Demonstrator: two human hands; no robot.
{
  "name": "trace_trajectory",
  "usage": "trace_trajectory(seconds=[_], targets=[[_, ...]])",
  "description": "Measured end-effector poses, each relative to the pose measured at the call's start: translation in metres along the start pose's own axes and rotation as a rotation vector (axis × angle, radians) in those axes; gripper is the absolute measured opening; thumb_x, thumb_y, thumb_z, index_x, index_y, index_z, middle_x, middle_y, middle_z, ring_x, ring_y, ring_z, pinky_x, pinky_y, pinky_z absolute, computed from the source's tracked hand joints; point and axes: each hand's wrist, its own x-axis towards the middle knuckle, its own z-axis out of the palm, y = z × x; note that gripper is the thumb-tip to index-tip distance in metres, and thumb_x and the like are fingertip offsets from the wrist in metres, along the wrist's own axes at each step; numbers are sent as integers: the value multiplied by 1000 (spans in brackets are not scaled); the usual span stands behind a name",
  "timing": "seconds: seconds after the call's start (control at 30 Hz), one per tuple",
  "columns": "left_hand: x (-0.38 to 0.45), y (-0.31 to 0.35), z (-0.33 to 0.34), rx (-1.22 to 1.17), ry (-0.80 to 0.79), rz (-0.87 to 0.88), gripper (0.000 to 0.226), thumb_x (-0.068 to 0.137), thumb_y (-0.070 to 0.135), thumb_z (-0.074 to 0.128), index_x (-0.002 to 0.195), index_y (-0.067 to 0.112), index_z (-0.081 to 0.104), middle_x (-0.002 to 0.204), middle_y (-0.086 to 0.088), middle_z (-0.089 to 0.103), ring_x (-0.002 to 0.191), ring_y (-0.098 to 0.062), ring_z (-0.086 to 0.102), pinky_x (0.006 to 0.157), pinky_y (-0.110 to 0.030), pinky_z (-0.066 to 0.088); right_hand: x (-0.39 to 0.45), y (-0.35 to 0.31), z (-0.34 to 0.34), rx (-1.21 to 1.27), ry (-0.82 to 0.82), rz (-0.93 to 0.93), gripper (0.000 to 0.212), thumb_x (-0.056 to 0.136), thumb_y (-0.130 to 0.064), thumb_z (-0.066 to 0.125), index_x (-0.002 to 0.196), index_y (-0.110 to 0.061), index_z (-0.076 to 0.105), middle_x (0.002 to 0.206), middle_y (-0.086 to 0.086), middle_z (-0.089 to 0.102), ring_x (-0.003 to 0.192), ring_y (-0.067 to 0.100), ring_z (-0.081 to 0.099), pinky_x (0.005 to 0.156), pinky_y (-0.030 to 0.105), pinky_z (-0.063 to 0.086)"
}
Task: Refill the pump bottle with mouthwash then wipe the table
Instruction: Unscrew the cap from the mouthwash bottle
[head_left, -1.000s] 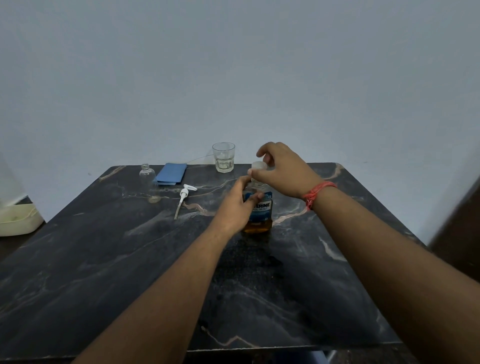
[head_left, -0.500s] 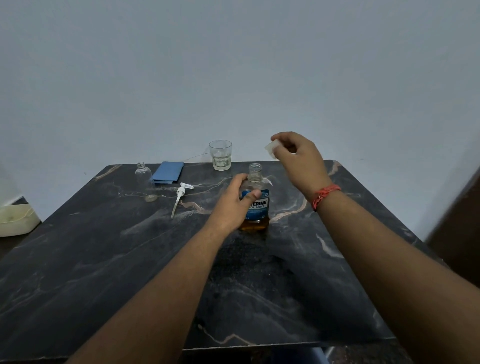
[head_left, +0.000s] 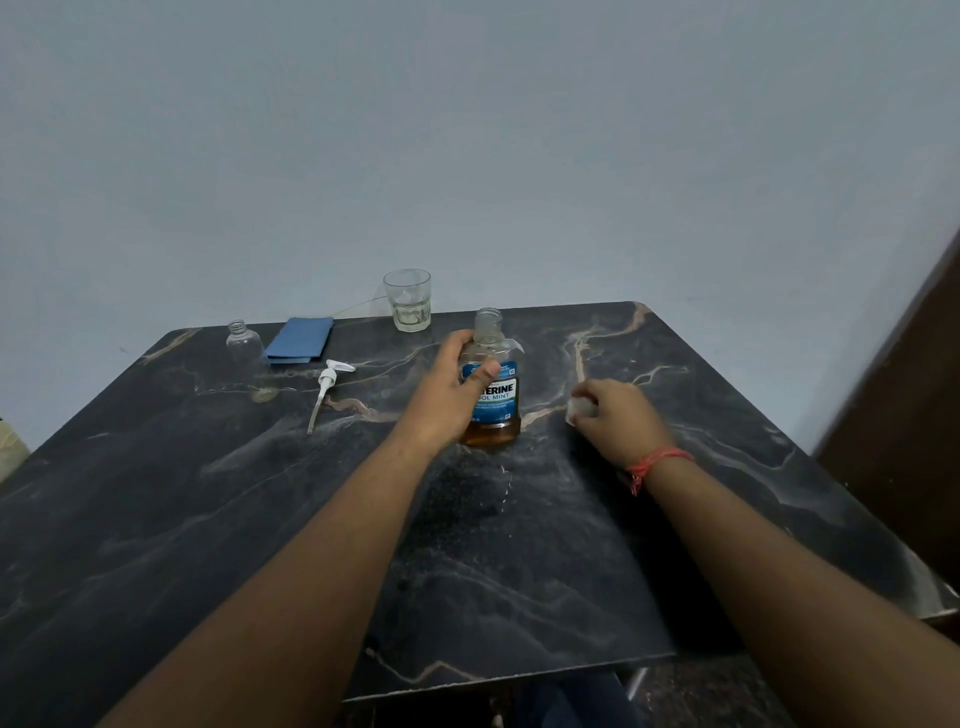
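Note:
The mouthwash bottle (head_left: 497, 401) stands upright and uncapped in the middle of the dark marble table (head_left: 218, 509), with amber liquid low in it. My left hand (head_left: 451, 396) grips its body from the left. To the bottle's right, my right hand (head_left: 615, 418) is down at the tabletop and holds the bottle's pale cap (head_left: 581, 410) in its fingers. A small clear pump bottle (head_left: 243, 347) stands open at the back left. Its white pump head with tube (head_left: 327, 387) lies on the table beside it. A folded blue cloth (head_left: 301, 339) lies behind them.
A clear drinking glass (head_left: 408, 300) stands at the table's back edge, behind the mouthwash bottle. A pale wall runs close behind the table. A dark brown panel (head_left: 904, 415) stands at the right. A cream-coloured object (head_left: 10, 449) shows at the far left edge.
My right hand took the cap off the mouthwash bottle, raised it, then brought it down to the table on the bottle's right. My left hand kept hold of the bottle.

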Motion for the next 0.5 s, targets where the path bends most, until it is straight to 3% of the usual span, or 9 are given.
trace_trajectory(seconds=[0.17, 0.27, 0.33, 0.4, 0.5], targets=[[6, 3, 11, -45, -22, 0, 30, 98, 36, 56, 121, 47, 40, 103, 29, 51, 84, 16, 59, 62, -10, 47, 0, 4, 2, 21, 11, -4, 26, 91, -18, 51, 108, -14, 69, 107, 9, 68, 105, 31, 56, 93, 39, 48], [6, 3, 13, -72, -13, 8, 29, 99, 33, 56, 119, 48, 41, 104, 28, 52, 83, 18, 59, 60, -8, 48, -1, 6, 6, 32, 3, 11, 27, 92, -18, 52, 115, -17, 65, 113, 6, 66, 112, 30, 52, 93, 39, 47], [5, 3, 13, -72, -12, 14, 32, 99, 34, 56, 123, 47, 40, 113, 25, 53, 92, 8, 58, 71, -14, 48, -2, 8, 9, 50, -2, 28, 32, 90, -18, 56, 122, -17, 59, 118, 5, 64, 117, 30, 48, 93, 39, 46], [4, 0, 11, -60, -27, 26, 46, 98, 33, 57, 139, 41, 37, 136, 10, 51, 114, -4, 54, 88, -26, 49, -3, 9, 11, 72, -2, 44, 46, 87, -19, 63, 132, -17, 52, 126, 4, 60, 122, 29, 44, 98, 40, 43], [-1, -4, 3, -59, -56, 42, 72, 96, 32, 59, 154, 34, 18, 158, -2, 33, 134, -10, 35, 104, -33, 38, -6, 11, 10, 87, 36, 25, 59, 85, -23, 70, 139, -18, 46, 135, 2, 54, 128, 27, 41, 105, 40, 38]])
